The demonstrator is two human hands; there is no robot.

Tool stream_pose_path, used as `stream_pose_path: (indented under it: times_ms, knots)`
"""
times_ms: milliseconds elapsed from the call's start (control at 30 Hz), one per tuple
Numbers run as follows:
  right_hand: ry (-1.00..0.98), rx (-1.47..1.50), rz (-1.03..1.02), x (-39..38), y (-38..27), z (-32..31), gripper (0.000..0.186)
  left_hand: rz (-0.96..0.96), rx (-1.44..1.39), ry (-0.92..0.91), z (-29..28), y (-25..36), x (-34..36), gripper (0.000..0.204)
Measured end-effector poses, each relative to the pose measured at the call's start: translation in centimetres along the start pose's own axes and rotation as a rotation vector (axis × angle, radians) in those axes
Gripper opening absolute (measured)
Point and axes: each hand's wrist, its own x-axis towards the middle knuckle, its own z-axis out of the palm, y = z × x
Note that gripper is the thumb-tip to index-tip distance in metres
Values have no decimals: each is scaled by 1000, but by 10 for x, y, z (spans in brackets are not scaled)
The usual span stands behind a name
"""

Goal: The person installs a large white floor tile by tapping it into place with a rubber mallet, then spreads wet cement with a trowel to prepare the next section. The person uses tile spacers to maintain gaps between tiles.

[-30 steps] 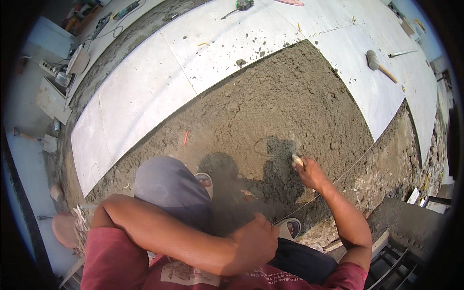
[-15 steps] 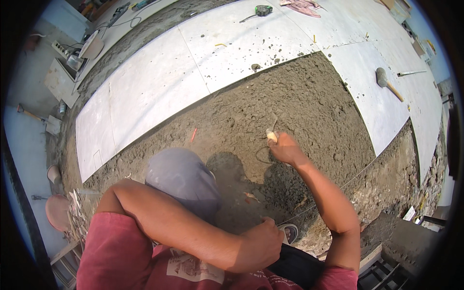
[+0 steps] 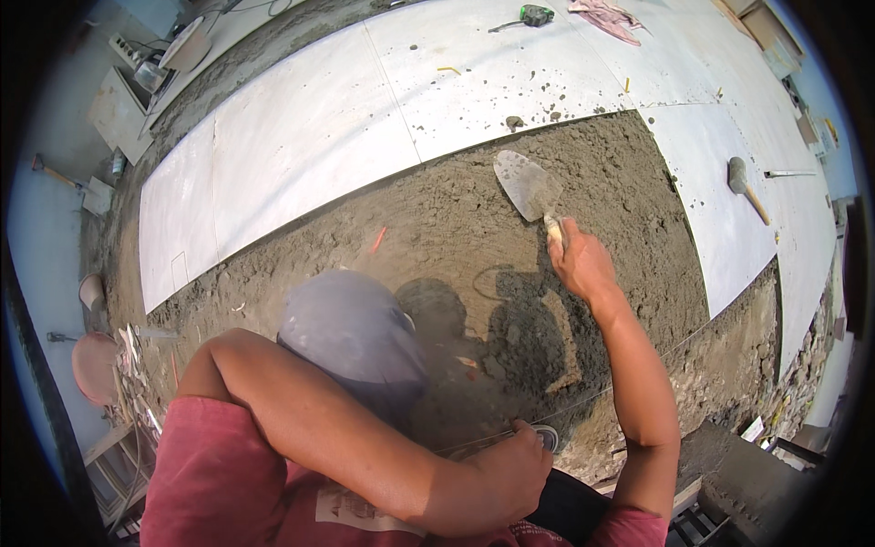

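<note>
My right hand point(image 3: 583, 263) is closed round the pale handle of a trowel point(image 3: 527, 185). The trowel's broad grey blade points away from me, its flat face showing, over the far part of a rough mortar bed point(image 3: 437, 214). Whether the blade touches the mortar I cannot tell. My left hand point(image 3: 512, 479) is curled in front of my body, beside my bent knee in grey cloth point(image 3: 351, 333). Its fingers are folded, and what they hold, if anything, is hidden. Shadows fall on the mortar between my arms.
Large white tiles point(image 3: 301, 155) border the mortar at the far side and right. On them lie a mallet point(image 3: 747, 190), a tape measure point(image 3: 533, 15), a pink cloth point(image 3: 609, 20) and mortar crumbs. A thin string point(image 3: 670, 349) crosses the right side. Rubble lies beyond it.
My right hand has moved farther away and a little right. The trowel has turned, so its blade now shows broad instead of edge-on. My left hand has shifted slightly right.
</note>
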Motion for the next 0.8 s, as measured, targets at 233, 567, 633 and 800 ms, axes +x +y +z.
stream_pose_path:
  times_ms: [233,567,633,800]
  knots:
    - [-125,-92,-157,38,-42,10,39,42,-55,-107,-1,3,0,33]
    - [160,-147,138,51,65,-18,39,-25,-123,-82,-8,-7,-17,27]
    - [289,-91,231,35,95,-19,39,-71,-178,-14,-9,-7,-19,30]
    - [358,51,457,16,127,2,37,-95,-191,96,-7,-8,-18,27]
